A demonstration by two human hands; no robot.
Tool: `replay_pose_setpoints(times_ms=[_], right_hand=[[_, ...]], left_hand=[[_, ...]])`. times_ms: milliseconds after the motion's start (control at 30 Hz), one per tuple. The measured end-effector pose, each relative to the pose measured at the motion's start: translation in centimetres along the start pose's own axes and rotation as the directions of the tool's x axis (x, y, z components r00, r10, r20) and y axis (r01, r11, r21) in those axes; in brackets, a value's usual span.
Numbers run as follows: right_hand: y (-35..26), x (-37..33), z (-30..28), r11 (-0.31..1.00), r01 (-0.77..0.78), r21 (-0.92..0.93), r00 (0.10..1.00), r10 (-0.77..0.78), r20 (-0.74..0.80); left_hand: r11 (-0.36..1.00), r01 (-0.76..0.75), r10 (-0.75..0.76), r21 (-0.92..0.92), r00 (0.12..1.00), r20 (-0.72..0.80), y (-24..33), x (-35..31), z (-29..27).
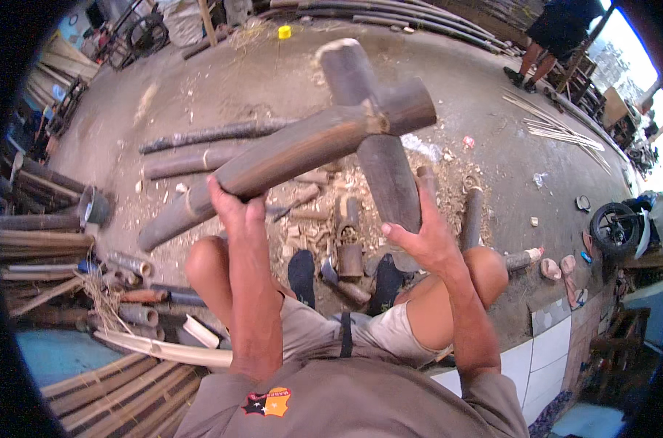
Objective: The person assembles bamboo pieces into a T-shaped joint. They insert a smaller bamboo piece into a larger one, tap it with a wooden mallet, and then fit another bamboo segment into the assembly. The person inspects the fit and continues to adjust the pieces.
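Two dark brown bamboo pieces are raised in front of me, crossing near the far end of the longer one. My left hand (242,215) grips the long bamboo piece (295,157) from below, thumb and fingers apart around it. My right hand (428,239) holds the lower end of the shorter bamboo piece (388,179), thumb on its near side. The longer piece covers the shorter one's middle; I cannot tell whether they are joined or only laid across. Between my feet stands a short bamboo block (350,261), with a bladed tool (330,273) beside it.
Wood chips (302,235) litter the ground ahead. Beyond my left knee lie dark bamboo poles (193,162). Stacked bamboo (47,244) crowds the left side. A wheel (615,228) and sandals (567,267) are at right. Another person (554,44) stands far right, near thin strips (565,131).
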State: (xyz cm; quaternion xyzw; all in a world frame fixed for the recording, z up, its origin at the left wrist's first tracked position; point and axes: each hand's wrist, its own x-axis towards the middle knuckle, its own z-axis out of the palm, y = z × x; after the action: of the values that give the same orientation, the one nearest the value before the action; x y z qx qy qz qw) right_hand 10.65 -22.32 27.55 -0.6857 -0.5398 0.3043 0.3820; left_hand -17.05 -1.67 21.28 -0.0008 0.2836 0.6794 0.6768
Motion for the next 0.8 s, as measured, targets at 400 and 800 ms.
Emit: replay_pose_setpoints(times_ms=[400,800], right_hand=[[9.1,-8.6,8.7,0.87,-0.336,0.36,0.94,0.289,0.179],[9.4,0.2,8.2,0.585,-0.514,0.628,0.856,0.394,0.334]], left_hand=[[0.963,0.136,0.037,0.232,0.788,-0.615,-9.5,4.5,-18.2],[-0.296,-0.215,0.428,0.931,0.841,0.331,-13.1,-0.4,-16.1]])
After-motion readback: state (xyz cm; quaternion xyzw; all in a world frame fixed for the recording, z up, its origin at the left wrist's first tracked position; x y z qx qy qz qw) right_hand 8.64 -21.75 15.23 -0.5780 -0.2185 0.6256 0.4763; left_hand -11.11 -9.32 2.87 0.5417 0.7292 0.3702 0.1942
